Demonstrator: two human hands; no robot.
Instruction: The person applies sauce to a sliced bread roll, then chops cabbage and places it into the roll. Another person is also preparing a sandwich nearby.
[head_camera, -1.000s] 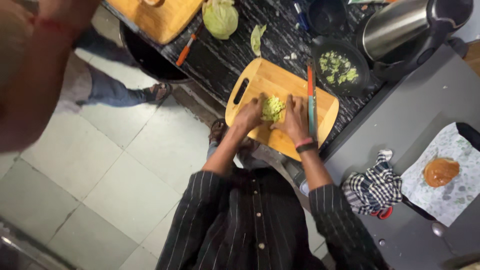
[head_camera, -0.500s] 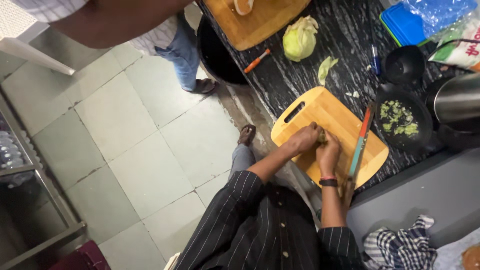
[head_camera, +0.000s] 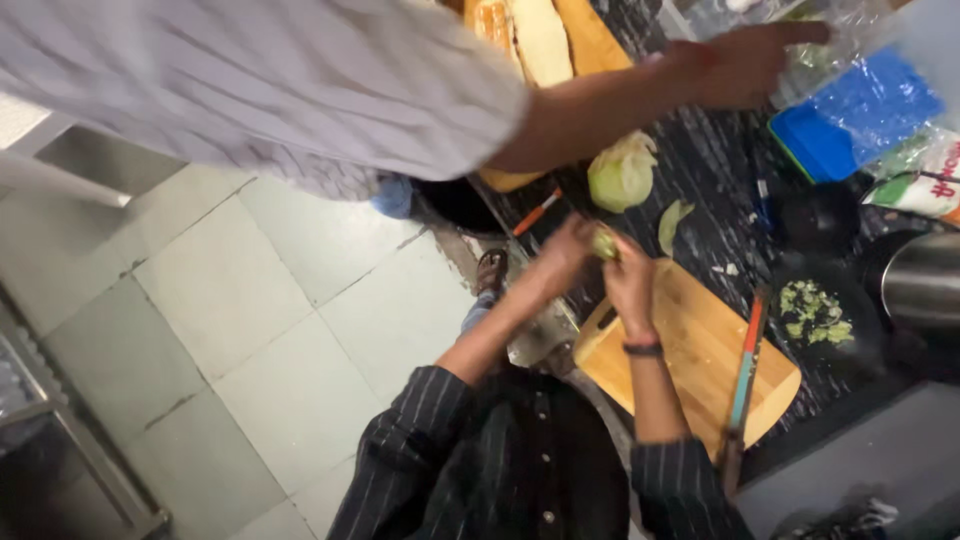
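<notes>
Head view: left hand (head_camera: 562, 252) and right hand (head_camera: 630, 275) cupped together around chopped cabbage (head_camera: 604, 243), lifted above the cutting board (head_camera: 700, 350) on the table (head_camera: 720, 170). Knife (head_camera: 745, 370) lies on board's far edge. Cabbage head (head_camera: 622, 172) nearby; another person's hand (head_camera: 740, 65) reaches across.

Dark counter (head_camera: 720, 170), wood board (head_camera: 700, 350), cabbage (head_camera: 622, 172), blue tray (head_camera: 850, 130), knife (head_camera: 745, 365)
</notes>
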